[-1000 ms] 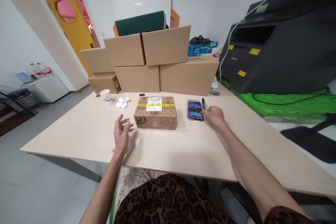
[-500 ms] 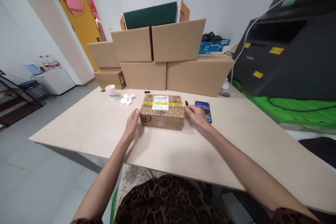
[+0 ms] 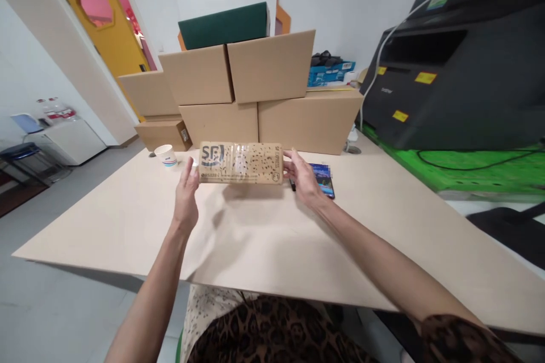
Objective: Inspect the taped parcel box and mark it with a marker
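A speckled brown cardboard parcel box (image 3: 244, 163) is held up over the table, its long "SF" printed side facing me and a shadow beneath it. My left hand (image 3: 186, 190) presses against its left end, fingers upright. At the right end, my right hand (image 3: 301, 174) grips the box with bent fingers. Close behind the right hand lies a smartphone (image 3: 324, 180) with its screen lit, partly covered by that hand. The top of the box with its label is turned out of view.
Large cardboard boxes (image 3: 272, 68) are stacked along the back of the pale table (image 3: 272, 244), with a dark green box (image 3: 223, 25) on top. A paper cup (image 3: 165, 155) stands at the left. A big black printer (image 3: 426, 74) is at the right.
The parcel box has been lifted off the table and tilted, so its side faces me and its labelled top no longer shows. Both hands rose with it. The camera view shifted right.
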`<state>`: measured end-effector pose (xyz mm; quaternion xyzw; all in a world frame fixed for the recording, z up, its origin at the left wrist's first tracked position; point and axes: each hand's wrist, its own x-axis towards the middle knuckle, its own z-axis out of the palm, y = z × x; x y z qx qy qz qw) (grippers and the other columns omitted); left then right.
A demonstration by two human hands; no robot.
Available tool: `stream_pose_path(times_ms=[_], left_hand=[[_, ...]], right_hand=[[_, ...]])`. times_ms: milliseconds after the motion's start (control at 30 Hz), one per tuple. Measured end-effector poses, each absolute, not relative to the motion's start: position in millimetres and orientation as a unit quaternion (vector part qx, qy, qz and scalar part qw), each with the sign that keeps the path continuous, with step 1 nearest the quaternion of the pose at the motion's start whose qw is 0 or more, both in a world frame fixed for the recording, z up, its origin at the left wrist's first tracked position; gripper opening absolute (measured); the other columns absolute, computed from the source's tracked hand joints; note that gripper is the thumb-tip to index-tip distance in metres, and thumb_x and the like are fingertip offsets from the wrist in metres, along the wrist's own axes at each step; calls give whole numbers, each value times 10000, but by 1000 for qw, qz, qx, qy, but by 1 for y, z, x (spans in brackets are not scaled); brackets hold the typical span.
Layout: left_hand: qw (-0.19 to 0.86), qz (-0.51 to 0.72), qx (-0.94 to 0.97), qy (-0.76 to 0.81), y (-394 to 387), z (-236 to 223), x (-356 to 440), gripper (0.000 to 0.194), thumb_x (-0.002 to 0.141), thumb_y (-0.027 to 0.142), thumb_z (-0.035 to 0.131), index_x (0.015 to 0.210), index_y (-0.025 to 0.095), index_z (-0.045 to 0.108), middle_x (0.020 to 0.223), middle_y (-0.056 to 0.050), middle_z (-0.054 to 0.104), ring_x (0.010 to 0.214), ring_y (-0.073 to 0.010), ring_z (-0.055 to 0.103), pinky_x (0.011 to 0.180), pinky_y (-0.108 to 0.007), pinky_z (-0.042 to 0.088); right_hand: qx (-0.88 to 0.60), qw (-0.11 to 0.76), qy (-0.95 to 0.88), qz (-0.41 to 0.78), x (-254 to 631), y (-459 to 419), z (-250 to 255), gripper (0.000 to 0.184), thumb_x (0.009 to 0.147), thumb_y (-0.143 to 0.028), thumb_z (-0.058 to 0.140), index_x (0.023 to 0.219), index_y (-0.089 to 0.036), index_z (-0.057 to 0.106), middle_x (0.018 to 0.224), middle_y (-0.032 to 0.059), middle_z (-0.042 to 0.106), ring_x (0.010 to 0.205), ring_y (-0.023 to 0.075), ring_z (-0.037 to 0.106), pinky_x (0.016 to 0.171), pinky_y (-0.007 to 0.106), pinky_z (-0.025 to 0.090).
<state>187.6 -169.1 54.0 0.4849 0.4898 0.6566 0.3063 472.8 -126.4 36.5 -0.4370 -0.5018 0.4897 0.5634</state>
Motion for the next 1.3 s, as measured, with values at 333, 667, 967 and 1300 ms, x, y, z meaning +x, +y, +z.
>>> stream_pose_path(times_ms=[333, 667, 967, 1300], left_hand=[[338, 667, 466, 474, -117, 34, 165, 875, 737, 609, 819, 1471, 241, 516, 1566, -160, 548, 1423, -322, 544, 1145, -475, 449], [399, 587, 541, 451, -131, -2, 186, 662, 841, 588, 760, 1388, 240, 624, 1450, -122, 657, 1431, -321, 535, 1180, -482, 444], [420, 580, 548, 433, -147, -6, 171, 950, 853, 495, 775, 1657, 327, 299, 1643, -137, 471, 1514, -353, 451, 1222, -581, 370], [297, 604, 623, 400, -141, -1, 169, 915, 831, 473, 816, 1617, 371, 358, 1751, -82, 262, 1633, -335, 204, 1330, -559, 146]], right_hand=[[-400, 598, -394, 572, 444, -87, 16, 573, 834, -739, 617, 1151, -262, 638, 1140, 79, 783, 1158, 289, 688, 908, 410, 548], [-413, 539, -468, 565, 448, -104, -26, 732, 778, -857, 596, 1213, -276, 688, 1350, 93, 724, 1276, 321, 635, 1045, 499, 493], [-443, 516, -471, 562, 472, -105, 10, 687, 913, -792, 392, 1329, -281, 587, 1264, 119, 756, 1194, 294, 693, 916, 416, 564], [-457, 420, -422, 661, 466, -112, 13, 685, 941, -782, 260, 1256, -249, 553, 1009, 165, 779, 924, 306, 745, 879, 483, 581]])
